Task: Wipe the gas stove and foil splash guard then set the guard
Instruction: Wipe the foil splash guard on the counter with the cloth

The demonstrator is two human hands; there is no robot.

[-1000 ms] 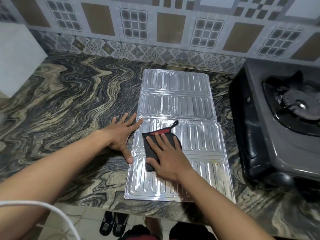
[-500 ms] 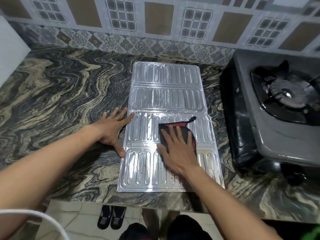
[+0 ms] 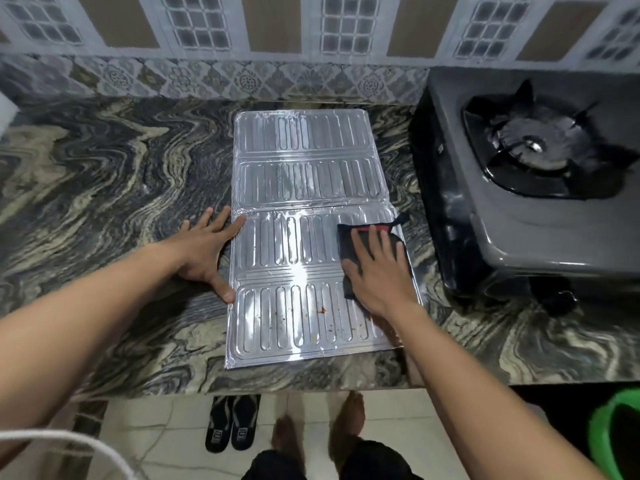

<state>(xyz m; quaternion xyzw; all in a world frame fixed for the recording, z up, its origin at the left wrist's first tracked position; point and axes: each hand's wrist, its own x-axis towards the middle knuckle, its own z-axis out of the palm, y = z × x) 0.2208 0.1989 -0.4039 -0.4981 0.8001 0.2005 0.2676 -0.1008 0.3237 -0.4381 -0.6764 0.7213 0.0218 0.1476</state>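
Two hands work on the guard (image 3: 304, 188), which lies flat on the counter (image 3: 104, 174) with its panels unfolded, its near edge close to the counter's front edge; the left hand (image 3: 204, 252) is open and flat, fingers spread, its palm on the counter and its fingertip and thumb touching the guard's left edge, grasping nothing, and I judge it is pinning the sheet in place; further right, the near panels shine under the light, yet brown specks and a small red fleck remain on the nearest one, so wiping there looks unfinished; the far panels show faint dull streaks, and whether they are wiped I cannot tell; the right hand (image 3: 379, 271) is flat too, fingers extended, pressing a dark cloth (image 3: 349, 232) with red trim against the guard near its right edge, not clenched around it; to the far right the stove (image 3: 526, 216) sits on the counter, near the guard but apart from it, its top grey and fairly even, though whether it is clean I cannot tell; setting the guard upright is not yet done.
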